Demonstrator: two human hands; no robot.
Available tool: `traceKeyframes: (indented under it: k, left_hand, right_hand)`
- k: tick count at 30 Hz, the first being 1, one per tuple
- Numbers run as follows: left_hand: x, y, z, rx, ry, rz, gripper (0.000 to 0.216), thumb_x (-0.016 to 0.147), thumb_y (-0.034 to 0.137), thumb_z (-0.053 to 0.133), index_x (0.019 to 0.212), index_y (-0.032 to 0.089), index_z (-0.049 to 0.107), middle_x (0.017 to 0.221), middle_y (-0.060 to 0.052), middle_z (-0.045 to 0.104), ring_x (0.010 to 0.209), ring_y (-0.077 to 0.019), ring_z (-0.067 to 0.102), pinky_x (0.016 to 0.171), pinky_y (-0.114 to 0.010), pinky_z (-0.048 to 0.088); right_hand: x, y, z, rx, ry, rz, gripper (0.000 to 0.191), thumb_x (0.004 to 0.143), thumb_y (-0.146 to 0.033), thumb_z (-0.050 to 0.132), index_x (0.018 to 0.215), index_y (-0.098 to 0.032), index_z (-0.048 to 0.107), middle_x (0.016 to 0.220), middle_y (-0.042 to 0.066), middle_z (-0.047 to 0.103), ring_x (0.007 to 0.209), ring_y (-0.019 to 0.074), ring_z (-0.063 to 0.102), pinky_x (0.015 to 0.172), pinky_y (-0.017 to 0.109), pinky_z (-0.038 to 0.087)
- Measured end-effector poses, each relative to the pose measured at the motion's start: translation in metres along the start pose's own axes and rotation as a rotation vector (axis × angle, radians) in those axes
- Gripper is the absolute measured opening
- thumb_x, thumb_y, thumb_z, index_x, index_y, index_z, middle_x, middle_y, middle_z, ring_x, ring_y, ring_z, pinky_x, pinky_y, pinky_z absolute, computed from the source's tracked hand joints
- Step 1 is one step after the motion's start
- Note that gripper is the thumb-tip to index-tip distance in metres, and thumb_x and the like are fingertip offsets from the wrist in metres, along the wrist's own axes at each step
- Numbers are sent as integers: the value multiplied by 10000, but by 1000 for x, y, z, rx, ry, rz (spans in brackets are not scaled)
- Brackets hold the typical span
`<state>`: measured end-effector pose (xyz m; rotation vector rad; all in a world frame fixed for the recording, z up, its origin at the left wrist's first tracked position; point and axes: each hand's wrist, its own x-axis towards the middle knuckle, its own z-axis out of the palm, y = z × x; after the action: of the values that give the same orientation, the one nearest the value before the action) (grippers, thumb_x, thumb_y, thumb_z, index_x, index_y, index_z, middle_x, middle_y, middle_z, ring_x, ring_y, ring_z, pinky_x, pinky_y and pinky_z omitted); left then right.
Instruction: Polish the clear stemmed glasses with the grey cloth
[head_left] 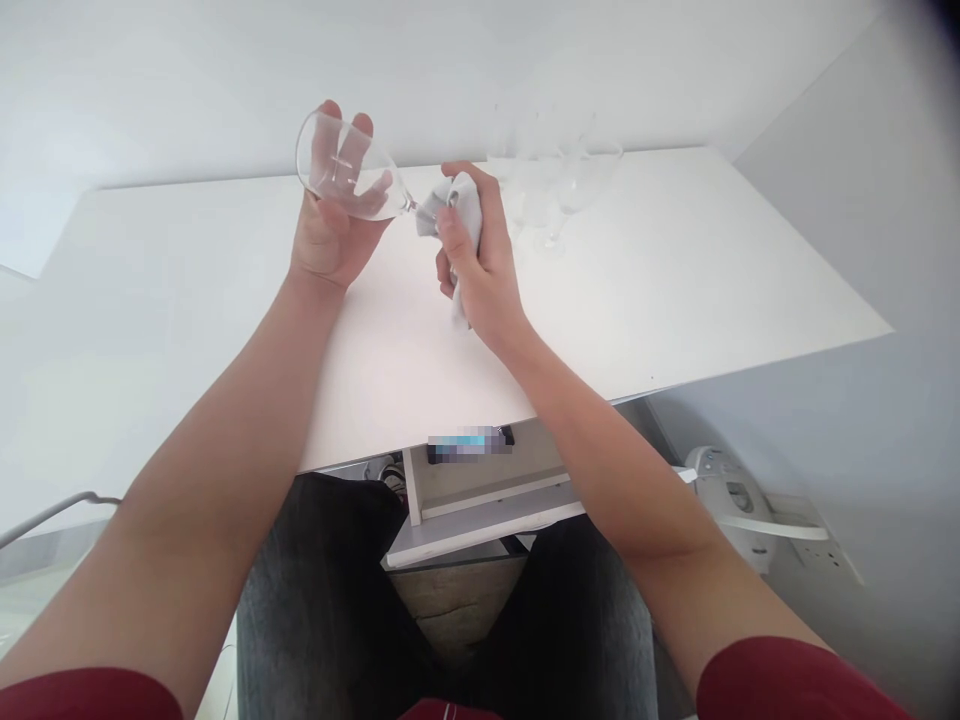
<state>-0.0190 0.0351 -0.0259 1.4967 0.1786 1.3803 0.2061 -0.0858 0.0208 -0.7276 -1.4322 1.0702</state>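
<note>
My left hand (330,225) cups the bowl of a clear wine glass (346,168), held on its side above the white table (675,270), its rim turned to the left. My right hand (480,265) is closed round a grey-white cloth (459,205) that is wrapped over the glass's stem and foot. The foot itself is hidden in the cloth.
Several more clear stemmed glasses (559,175) stand upright at the back of the table, just right of my right hand. Under the table edge is a white shelf (480,500) above my dark-trousered knees. A white appliance (731,495) and a socket strip lie on the floor at right.
</note>
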Motion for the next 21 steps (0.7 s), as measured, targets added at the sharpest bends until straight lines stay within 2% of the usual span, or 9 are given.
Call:
traceKeyframes:
  k: [3,5,6,8,10,12,15,18,21]
  left_hand:
    - [-2,0,2,38,49,14,888,509,716,962,1319,589,623,1525,182,541,1543,-279,306,1113,-382,451]
    - [-6,2,6,56,83,-4,901,514,731,951,1334,591,605,1563,193,502,1563,-279,282,1131,-387,440]
    - [-8,4,8,58,102,-16,900,532,742,938,1349,589,591,1584,198,477,1574,-280,265,1148,-395,425]
    - [-11,7,11,59,122,-29,919,553,754,922,1381,580,563,1617,202,440,1588,-282,234,1169,-409,401]
    - [-12,8,12,70,127,-44,943,556,738,929,1401,575,543,1631,201,424,1591,-278,222,1172,-417,395]
    - [-10,6,10,85,132,-57,932,555,705,945,1390,581,552,1612,198,450,1583,-266,241,1170,-416,401]
    - [-5,1,3,39,79,-32,905,504,696,971,1328,588,612,1526,172,540,1506,-271,373,1136,-407,440]
    - [0,-2,0,-7,-2,18,902,477,690,985,1303,584,640,1480,152,580,1419,-277,458,1096,-399,471]
    - [1,1,4,20,0,13,856,542,645,988,1319,557,637,1491,145,573,1459,-294,407,1113,-411,461]
  right_hand:
    - [3,6,-2,125,2,156,327,982,-631,564,1089,-330,492,847,-44,566,467,128,433,409,276,346]
    - [5,7,-7,236,-87,259,508,948,-804,449,1002,-305,526,780,-20,577,440,154,451,397,303,340]
    - [6,7,-9,265,-137,290,615,917,-877,381,1020,-300,564,769,-1,592,444,169,465,411,321,366]
    - [8,5,-13,280,-185,311,811,856,-964,279,1178,-302,618,774,25,620,464,189,480,441,342,405]
    - [8,3,-15,302,-174,296,921,834,-989,222,1362,-323,576,772,22,618,482,200,483,440,335,395]
    - [8,4,-16,335,-175,255,907,873,-955,181,1393,-329,579,754,15,588,475,193,447,420,323,348]
    - [9,9,-14,295,-148,194,732,991,-814,218,1246,-299,670,719,4,517,450,167,364,423,319,288]
    - [8,9,-12,164,-47,128,556,1046,-712,290,1208,-318,648,773,4,528,496,165,423,463,322,368]
    - [4,3,-12,-61,6,92,505,1070,-698,210,1367,-407,497,963,11,597,655,184,566,565,313,498]
